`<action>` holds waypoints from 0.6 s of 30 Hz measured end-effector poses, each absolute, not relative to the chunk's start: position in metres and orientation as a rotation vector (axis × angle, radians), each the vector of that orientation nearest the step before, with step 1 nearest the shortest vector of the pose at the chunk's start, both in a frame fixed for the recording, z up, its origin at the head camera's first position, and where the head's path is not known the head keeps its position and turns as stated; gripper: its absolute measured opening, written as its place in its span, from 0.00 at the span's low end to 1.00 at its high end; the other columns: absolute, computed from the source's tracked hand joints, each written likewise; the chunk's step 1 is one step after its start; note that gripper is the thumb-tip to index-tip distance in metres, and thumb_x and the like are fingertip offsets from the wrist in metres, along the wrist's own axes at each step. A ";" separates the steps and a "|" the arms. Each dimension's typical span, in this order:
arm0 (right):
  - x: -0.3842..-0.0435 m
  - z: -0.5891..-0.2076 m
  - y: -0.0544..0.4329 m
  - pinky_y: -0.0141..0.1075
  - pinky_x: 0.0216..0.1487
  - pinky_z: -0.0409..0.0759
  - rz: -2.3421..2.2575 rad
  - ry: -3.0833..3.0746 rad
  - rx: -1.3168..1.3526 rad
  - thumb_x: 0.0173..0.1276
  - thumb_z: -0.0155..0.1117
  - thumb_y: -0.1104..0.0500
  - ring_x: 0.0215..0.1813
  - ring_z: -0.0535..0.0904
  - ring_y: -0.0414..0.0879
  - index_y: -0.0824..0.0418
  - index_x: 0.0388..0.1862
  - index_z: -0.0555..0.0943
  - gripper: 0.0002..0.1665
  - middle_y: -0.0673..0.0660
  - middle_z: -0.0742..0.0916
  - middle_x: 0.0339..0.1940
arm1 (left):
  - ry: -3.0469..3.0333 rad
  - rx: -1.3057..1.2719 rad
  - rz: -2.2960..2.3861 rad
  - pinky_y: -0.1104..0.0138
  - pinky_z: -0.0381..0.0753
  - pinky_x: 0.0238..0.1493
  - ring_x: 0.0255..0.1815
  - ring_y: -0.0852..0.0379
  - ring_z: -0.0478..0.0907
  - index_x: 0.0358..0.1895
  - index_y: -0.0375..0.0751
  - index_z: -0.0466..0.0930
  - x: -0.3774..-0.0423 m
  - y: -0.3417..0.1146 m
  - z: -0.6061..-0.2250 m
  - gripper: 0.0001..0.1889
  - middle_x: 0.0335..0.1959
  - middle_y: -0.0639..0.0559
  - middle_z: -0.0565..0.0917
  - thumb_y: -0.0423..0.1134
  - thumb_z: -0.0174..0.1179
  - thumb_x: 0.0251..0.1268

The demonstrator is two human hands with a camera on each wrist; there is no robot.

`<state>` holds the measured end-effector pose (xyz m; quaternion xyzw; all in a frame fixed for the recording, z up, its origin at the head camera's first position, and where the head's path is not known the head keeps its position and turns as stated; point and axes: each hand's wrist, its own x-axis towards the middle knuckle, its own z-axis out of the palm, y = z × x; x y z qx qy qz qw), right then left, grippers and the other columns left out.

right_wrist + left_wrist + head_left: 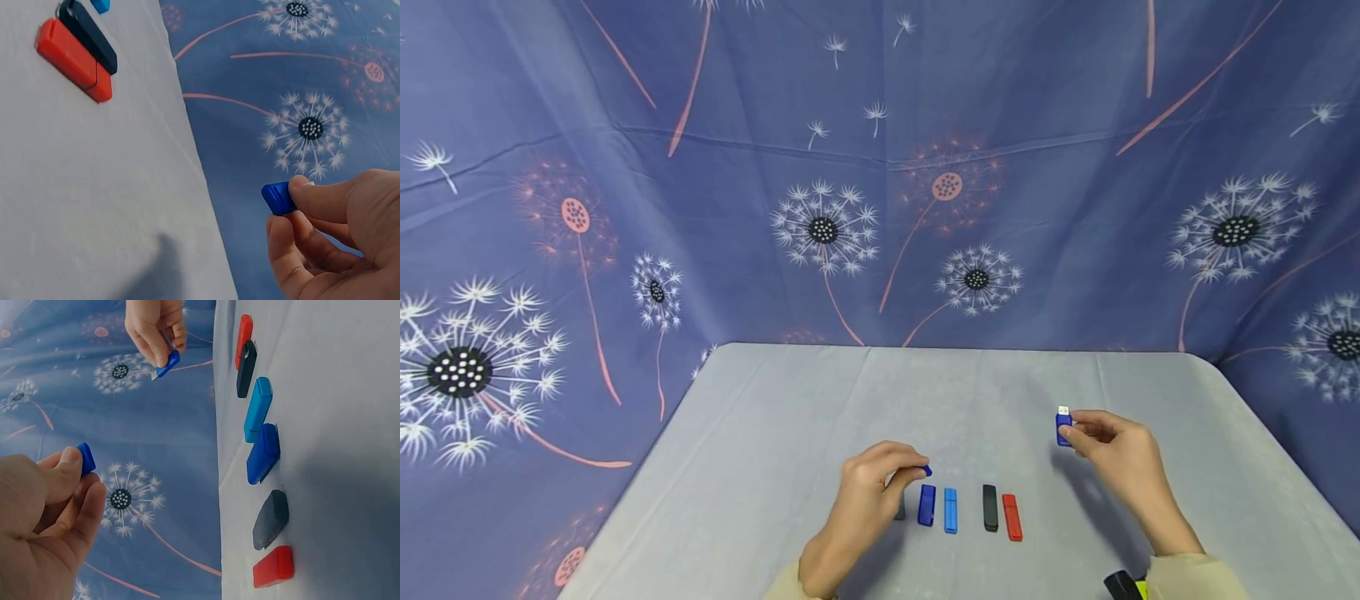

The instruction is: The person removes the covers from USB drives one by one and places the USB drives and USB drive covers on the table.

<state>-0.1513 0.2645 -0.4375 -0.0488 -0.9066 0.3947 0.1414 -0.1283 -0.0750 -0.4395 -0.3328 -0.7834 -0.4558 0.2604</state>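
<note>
Now the left hand (867, 496) pinches a cap (87, 459) between fingers; the right hand (1120, 460), farther right, pinches a USB stick (1063, 431).

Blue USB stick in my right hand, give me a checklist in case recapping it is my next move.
1. Right hand grips the blue USB stick: ok.
2. Left hand pinches the small blue cap: ok.
3. Metal connector uncovered: ok.
4. Cap brought up to the connector: not ok, they are well apart.
5. Cap's opening faces the connector: cannot tell.
</note>
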 end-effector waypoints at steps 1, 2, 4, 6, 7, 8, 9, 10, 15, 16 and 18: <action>-0.153 -0.439 0.265 0.30 0.27 0.80 1.147 -2.626 -0.152 0.68 0.75 0.55 0.27 0.83 0.34 0.67 0.52 0.87 0.20 0.60 0.91 0.36 | -2.123 -0.908 -1.228 0.78 0.83 0.40 0.37 0.60 0.87 0.37 0.39 0.90 -0.129 -0.073 -0.439 0.06 0.37 0.52 0.89 0.26 0.71 0.59; -0.155 -0.441 0.266 0.31 0.27 0.81 1.160 -2.636 -0.162 0.68 0.75 0.55 0.27 0.84 0.35 0.68 0.53 0.87 0.21 0.60 0.91 0.36 | -2.124 -0.915 -1.217 0.78 0.83 0.41 0.37 0.60 0.88 0.37 0.39 0.90 -0.130 -0.072 -0.439 0.06 0.37 0.52 0.89 0.26 0.71 0.60; -0.159 -0.444 0.267 0.32 0.27 0.82 1.184 -2.657 -0.167 0.68 0.75 0.55 0.28 0.85 0.37 0.70 0.54 0.86 0.22 0.63 0.91 0.37 | -2.136 -0.922 -1.213 0.78 0.84 0.41 0.37 0.61 0.88 0.37 0.40 0.90 -0.132 -0.069 -0.439 0.05 0.37 0.53 0.89 0.27 0.71 0.60; -0.163 -0.448 0.268 0.33 0.27 0.83 1.208 -2.676 -0.167 0.69 0.74 0.56 0.29 0.87 0.41 0.71 0.54 0.85 0.23 0.65 0.91 0.39 | -2.149 -0.927 -1.218 0.79 0.83 0.41 0.38 0.61 0.88 0.36 0.40 0.90 -0.132 -0.067 -0.438 0.04 0.37 0.52 0.89 0.27 0.71 0.61; -0.165 -0.451 0.268 0.33 0.27 0.83 1.223 -2.685 -0.165 0.69 0.74 0.57 0.29 0.87 0.42 0.72 0.54 0.85 0.22 0.66 0.91 0.40 | -2.153 -0.929 -1.223 0.79 0.83 0.42 0.38 0.61 0.88 0.36 0.39 0.90 -0.132 -0.066 -0.438 0.04 0.37 0.52 0.89 0.27 0.71 0.62; -0.167 -0.453 0.268 0.34 0.28 0.84 1.234 -2.697 -0.161 0.70 0.73 0.58 0.30 0.88 0.44 0.73 0.54 0.84 0.22 0.68 0.91 0.41 | -2.154 -0.932 -1.217 0.79 0.83 0.42 0.38 0.61 0.88 0.36 0.40 0.90 -0.132 -0.065 -0.438 0.04 0.37 0.52 0.89 0.28 0.71 0.62; -0.168 -0.455 0.269 0.34 0.28 0.84 1.241 -2.711 -0.156 0.70 0.72 0.59 0.30 0.88 0.45 0.74 0.54 0.84 0.21 0.68 0.91 0.41 | -2.159 -0.932 -1.222 0.79 0.83 0.41 0.38 0.61 0.88 0.36 0.40 0.90 -0.131 -0.065 -0.438 0.04 0.37 0.52 0.89 0.28 0.71 0.62; -0.170 -0.458 0.270 0.35 0.28 0.84 1.247 -2.728 -0.153 0.71 0.71 0.59 0.31 0.88 0.45 0.75 0.54 0.84 0.21 0.68 0.91 0.41 | -2.162 -0.933 -1.228 0.79 0.83 0.41 0.38 0.61 0.88 0.36 0.39 0.90 -0.131 -0.064 -0.438 0.04 0.37 0.52 0.89 0.27 0.71 0.62; -0.174 -0.467 0.274 0.35 0.29 0.85 1.284 -2.790 -0.157 0.71 0.70 0.61 0.31 0.88 0.45 0.77 0.52 0.83 0.19 0.66 0.90 0.38 | -2.187 -0.910 -1.241 0.80 0.83 0.41 0.38 0.62 0.87 0.37 0.40 0.90 -0.129 -0.063 -0.438 0.05 0.37 0.53 0.89 0.27 0.71 0.62; -0.174 -0.468 0.274 0.35 0.29 0.85 1.285 -2.798 -0.158 0.71 0.70 0.61 0.31 0.88 0.45 0.77 0.51 0.83 0.19 0.66 0.90 0.37 | -2.188 -0.904 -1.239 0.80 0.83 0.41 0.38 0.62 0.87 0.37 0.41 0.90 -0.129 -0.063 -0.438 0.05 0.38 0.53 0.89 0.27 0.71 0.61; -0.174 -0.470 0.275 0.35 0.29 0.85 1.287 -2.810 -0.162 0.71 0.70 0.62 0.30 0.88 0.45 0.77 0.51 0.83 0.19 0.64 0.90 0.36 | -2.187 -0.895 -1.235 0.80 0.83 0.41 0.38 0.63 0.87 0.36 0.41 0.90 -0.129 -0.063 -0.439 0.06 0.37 0.54 0.89 0.27 0.71 0.61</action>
